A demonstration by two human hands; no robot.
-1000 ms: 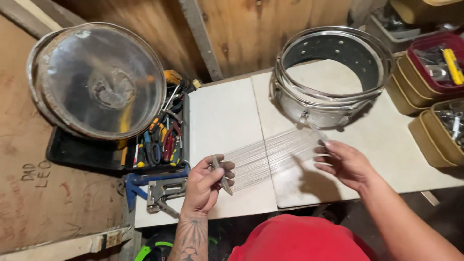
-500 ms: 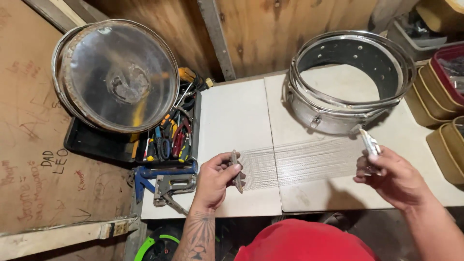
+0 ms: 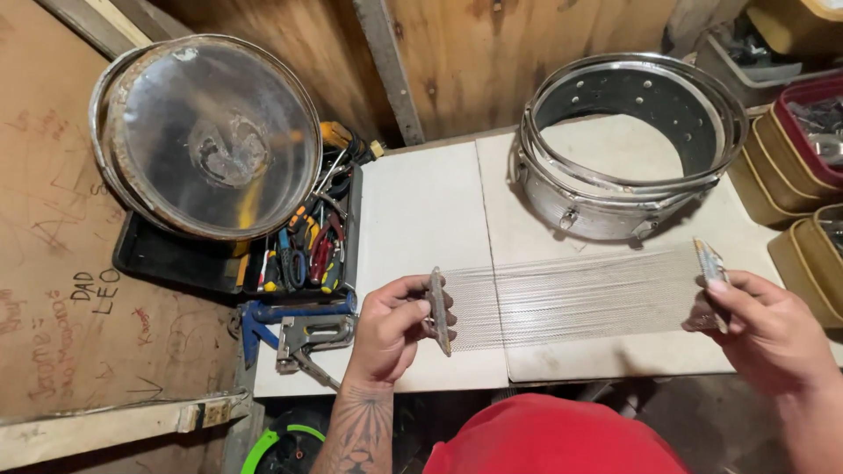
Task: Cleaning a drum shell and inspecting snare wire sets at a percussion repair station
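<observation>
Snare wires [image 3: 575, 294] now stretched wider

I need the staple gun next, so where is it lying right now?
In the head view, the staple gun lies at the table's front left corner, just left of the left hand, below the open tool tray.

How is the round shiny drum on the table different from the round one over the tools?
The drum shell on the white table is open, so the table shows through it; the drum head has a cloudy, worn skin across it. The drum shell lies flat; the drum head leans tilted over the tool tray. The drum shell's wall has small holes. Both are round with metal rims.
</observation>
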